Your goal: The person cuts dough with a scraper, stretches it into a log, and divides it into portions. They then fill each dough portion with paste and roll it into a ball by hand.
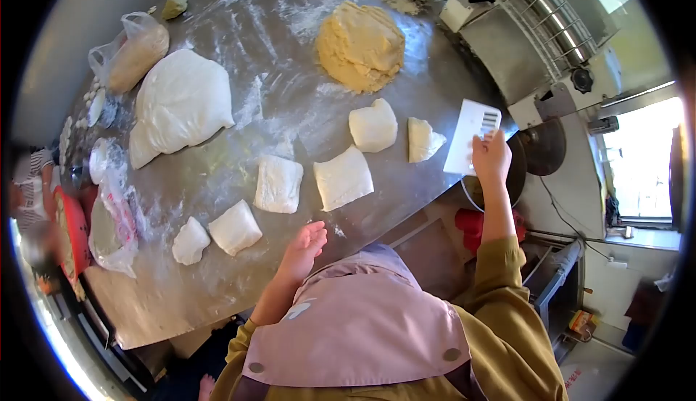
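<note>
White scraper [461, 141], gripped in right fingers [489, 142], extending leftward

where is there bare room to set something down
Two floury patches on the grey metal table: between the big white dough slab and rounded yellow dough mound, and the near-left corner, by the leftmost white dough lump. The left edge is crowded with clear plastic bags.

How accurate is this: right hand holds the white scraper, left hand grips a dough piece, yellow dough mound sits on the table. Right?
Not quite: the left hand grips no dough piece. The head view shows it empty, apart from the cut pieces. The right hand does hold the white scraper, and the yellow dough mound sits on the table.
</note>
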`<act>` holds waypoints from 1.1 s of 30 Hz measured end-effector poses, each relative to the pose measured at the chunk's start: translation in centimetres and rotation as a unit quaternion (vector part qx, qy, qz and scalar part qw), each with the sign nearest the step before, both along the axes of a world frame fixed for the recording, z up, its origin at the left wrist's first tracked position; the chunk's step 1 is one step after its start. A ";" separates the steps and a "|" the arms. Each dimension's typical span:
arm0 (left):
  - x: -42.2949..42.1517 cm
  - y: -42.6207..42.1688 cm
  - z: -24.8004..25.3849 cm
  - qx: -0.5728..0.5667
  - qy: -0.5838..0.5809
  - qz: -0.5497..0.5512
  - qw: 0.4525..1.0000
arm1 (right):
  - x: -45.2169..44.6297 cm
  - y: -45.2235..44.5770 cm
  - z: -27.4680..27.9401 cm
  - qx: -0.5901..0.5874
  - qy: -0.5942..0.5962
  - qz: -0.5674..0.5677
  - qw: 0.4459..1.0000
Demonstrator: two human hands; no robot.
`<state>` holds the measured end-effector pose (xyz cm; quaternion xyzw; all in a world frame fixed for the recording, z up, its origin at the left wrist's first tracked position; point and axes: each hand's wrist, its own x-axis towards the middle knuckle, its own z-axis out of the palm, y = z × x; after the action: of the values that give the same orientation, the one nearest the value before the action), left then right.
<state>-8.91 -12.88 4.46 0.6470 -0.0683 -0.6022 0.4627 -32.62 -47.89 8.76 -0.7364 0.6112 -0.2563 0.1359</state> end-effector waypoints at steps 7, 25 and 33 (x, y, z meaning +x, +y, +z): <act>-3.4 -6.6 1.4 -0.145 -0.047 -0.178 0.972 | -4.9 0.6 -2.2 0.162 -0.046 -0.023 0.985; -8.9 -29.8 -3.8 -0.161 -0.378 0.025 0.911 | 2.3 -6.0 -2.6 0.345 -0.185 0.228 0.891; 2.1 -21.7 3.6 -0.227 -0.168 0.391 0.876 | 14.8 -4.7 6.4 0.201 -0.266 0.436 0.836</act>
<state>-6.84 -34.60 8.04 0.5897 -0.0212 -0.2227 0.7760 -17.85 -52.59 15.14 -0.7865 0.2045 -0.2283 0.5362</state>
